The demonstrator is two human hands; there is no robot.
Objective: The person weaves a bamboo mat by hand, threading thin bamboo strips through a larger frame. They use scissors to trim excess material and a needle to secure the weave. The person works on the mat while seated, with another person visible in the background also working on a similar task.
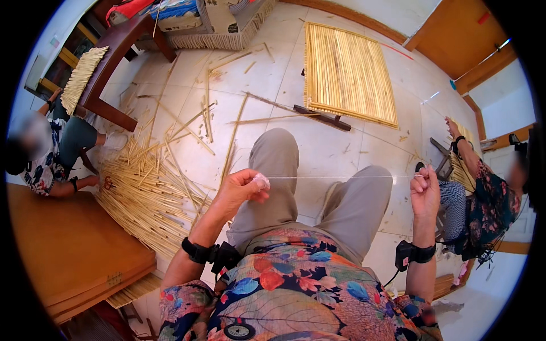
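A thin white thread (341, 177) runs taut and nearly level between my hands, across the front of my knees. My left hand (242, 192) is closed, its thumb and forefinger pinching a small pale wad (261, 179) where the thread ends; whether this is wound thread I cannot make out. On the other side my right hand (425, 193) is raised with curled fingers, gripping the thread's far end. Both hands are held above my lap, off the floor. Below the thread are my grey trousers (273, 165).
A slatted panel of straw-coloured stalks (350, 74) rests on a dark wooden stand (324, 118) ahead. Loose stalks (142, 193) spread over the tiles at left, beside a brown box-like surface (74, 244). One person (45, 148) sits at far left, another (489, 193) at right.
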